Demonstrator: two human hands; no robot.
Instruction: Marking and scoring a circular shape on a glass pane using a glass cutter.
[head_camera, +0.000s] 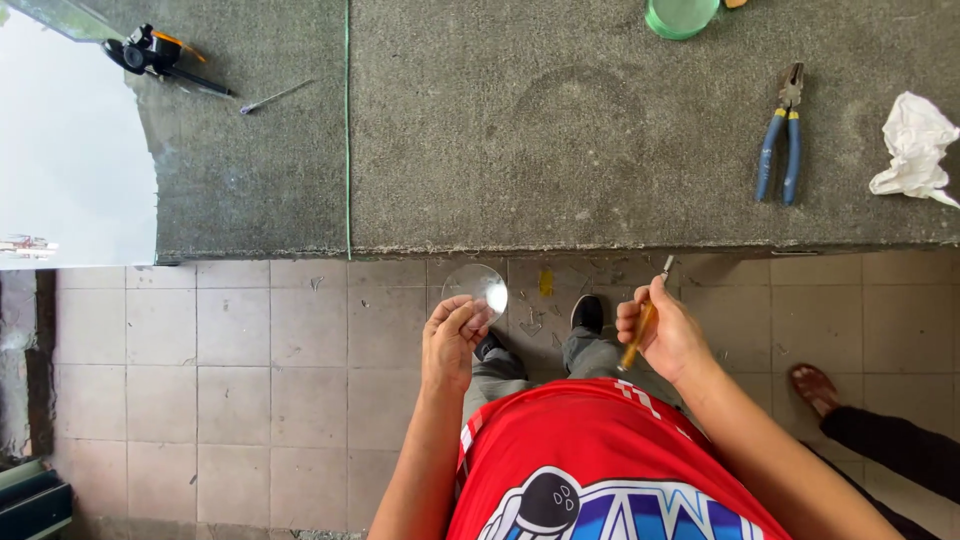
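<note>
Head view, centre of the frame: the left hand (450, 342) pinches a clear round glass disc (477, 287) by its lower edge. The right hand (668, 335) is clamped on a yellow-handled glass cutter (646, 320), its long axis tilted, tip toward the upper right. Blue-handled pliers (781, 135) and a crumpled white cloth (915, 145) lie on the grey table (560, 150) above.

The round disc (476, 289) looked like clear, glossy glass; the worktop (560, 130) wore rough grey felt-like cloth; the pliers (781, 135) had dull metal jaws and blue plastic grips.
</note>
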